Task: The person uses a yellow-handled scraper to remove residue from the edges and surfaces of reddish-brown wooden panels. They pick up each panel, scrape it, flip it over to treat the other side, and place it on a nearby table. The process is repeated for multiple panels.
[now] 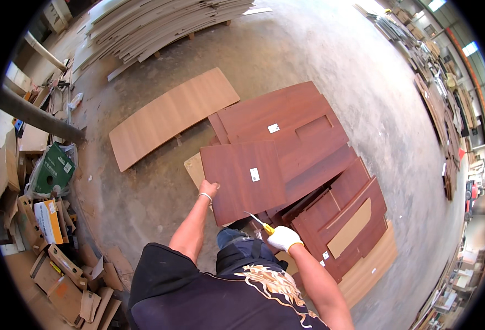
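My left hand (209,189), bare with a white band at the wrist, is closed on the left edge of a reddish-brown wood panel (237,192) with a white label. In a white glove, my right hand (284,238) grips a yellow-handled tool (268,228) with a thin, pointed metal blade; its exact kind is unclear. The tip lies just by the panel's near edge. Beyond the held panel is a larger reddish-brown panel (242,118) with a recess and a label. To the right, more reddish-brown pieces (314,217) are stacked, one showing a tan inset.
A light-brown board (171,118) lies raised off the floor at far left, and another (371,269) lies at right. Stacked pale sheets (165,27) stand at the back. Cardboard (61,286) crowds the left, beside a grey pipe (39,115). More boards (435,104) line the far right.
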Demonstrator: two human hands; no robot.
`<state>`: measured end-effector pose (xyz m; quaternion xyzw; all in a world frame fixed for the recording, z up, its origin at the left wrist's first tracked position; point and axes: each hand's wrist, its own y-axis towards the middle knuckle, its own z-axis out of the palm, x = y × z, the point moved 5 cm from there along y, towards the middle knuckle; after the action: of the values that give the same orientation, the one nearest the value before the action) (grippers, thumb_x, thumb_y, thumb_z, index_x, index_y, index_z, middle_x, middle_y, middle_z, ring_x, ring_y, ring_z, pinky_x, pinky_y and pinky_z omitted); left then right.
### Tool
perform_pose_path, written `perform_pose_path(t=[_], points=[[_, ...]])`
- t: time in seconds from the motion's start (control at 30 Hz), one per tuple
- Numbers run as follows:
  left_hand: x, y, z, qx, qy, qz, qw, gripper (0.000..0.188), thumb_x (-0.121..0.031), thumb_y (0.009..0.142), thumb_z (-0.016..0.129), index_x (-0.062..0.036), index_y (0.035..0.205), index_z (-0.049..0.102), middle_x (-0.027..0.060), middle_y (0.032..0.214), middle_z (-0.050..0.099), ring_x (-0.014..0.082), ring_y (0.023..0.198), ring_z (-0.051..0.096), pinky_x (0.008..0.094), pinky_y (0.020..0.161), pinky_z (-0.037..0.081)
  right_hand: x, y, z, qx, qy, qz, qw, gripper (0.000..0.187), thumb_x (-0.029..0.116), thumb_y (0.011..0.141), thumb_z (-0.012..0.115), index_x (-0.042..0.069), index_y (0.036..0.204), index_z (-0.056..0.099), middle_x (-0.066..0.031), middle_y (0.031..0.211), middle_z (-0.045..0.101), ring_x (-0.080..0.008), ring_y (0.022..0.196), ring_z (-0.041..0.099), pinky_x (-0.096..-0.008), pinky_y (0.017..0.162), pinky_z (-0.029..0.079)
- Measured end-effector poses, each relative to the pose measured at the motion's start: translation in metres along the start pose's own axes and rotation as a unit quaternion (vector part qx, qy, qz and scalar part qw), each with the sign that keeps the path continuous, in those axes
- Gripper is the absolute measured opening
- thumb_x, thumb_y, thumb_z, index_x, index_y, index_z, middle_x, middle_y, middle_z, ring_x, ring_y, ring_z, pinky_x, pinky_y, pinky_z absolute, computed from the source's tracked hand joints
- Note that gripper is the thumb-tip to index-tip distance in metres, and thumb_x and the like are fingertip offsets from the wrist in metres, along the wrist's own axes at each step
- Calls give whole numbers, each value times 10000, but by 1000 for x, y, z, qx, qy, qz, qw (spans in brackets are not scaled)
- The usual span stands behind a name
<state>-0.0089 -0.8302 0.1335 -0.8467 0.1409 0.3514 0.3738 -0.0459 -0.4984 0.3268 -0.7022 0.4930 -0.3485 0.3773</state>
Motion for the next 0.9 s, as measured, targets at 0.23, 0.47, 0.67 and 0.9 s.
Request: perform_pose_path(t=[0.23, 0.47, 0.67, 0.9], points=[[13, 18, -1, 0, 27, -12, 1000, 409, -235, 720, 754, 112, 931, 702, 277, 919, 720, 388, 890, 724, 426, 786, 566, 22, -4, -6, 8, 29, -33, 999, 371, 282, 829, 551, 21, 998, 752, -243, 992, 714, -380, 920, 705, -420, 809, 547], [-27, -7, -11, 7, 17, -4, 1000, 421, -205, 748, 759, 84, 1043, 676, 236, 998, 727, 332, 914, 720, 400, 814, 556, 20, 4, -2, 17, 68, -26, 997, 374, 277, 813, 561, 7, 996, 745, -257, 1000, 705, -386, 930, 702, -427, 815, 541], [-45, -28, -16, 67, -120, 54, 989, 376, -150, 801, 740, 17, 1126, 648, 121, 1020, 715, 220, 915, 674, 343, 835, 528, 53, 18, -56, -12, 48, -64, 997, 405, 341, 828, 587, 6, 995, 742, -260, 994, 707, -393, 924, 702, -439, 822, 538], [3, -50, 17, 91, -347, -1, 933, 533, -33, 836, 702, -35, 1328, 498, 108, 1216, 633, 234, 1101, 602, 376, 960, 481, 108, 41, -85, -61, 51, -62, 995, 385, 322, 857, 553, 18, 993, 746, -247, 1000, 711, -396, 949, 699, -446, 835, 538]])
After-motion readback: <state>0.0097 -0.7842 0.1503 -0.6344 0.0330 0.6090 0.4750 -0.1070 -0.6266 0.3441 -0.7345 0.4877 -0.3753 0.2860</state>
